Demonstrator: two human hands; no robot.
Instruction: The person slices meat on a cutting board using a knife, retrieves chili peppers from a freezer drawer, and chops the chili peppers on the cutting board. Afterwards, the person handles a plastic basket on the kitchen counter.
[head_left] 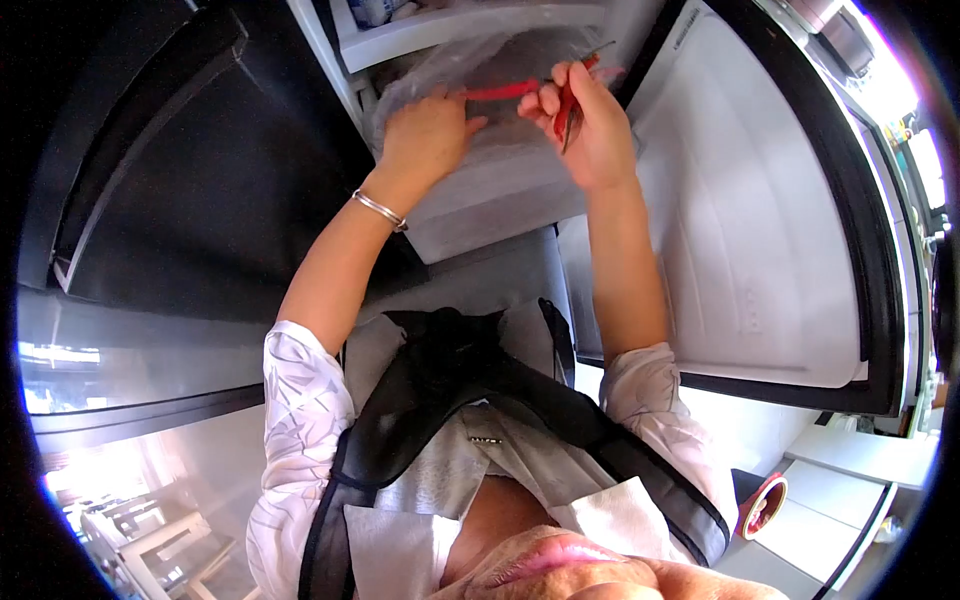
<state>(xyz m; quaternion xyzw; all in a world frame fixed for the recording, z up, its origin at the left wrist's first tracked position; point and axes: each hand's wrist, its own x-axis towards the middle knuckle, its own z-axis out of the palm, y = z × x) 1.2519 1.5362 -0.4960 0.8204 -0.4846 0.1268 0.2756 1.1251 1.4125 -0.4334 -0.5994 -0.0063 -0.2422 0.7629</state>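
Note:
A clear plastic bag [500, 60] lies at the front of an open freezer or fridge drawer [480, 195]. My left hand [425, 140], with a silver bracelet on the wrist, is on the bag's left side with its fingers curled round the film. Several thin red chili peppers [567, 115] are in my right hand [590, 120], with its fingers closed round them. More red [495, 93] shows between my two hands, at or inside the bag; the film blurs its outline.
An open appliance door [750, 200] with a white inner panel stands on the right. A dark door [200, 170] is on the left. A white shelf edge [450, 27] runs above the bag. A round red-rimmed container [763, 507] is at the lower right.

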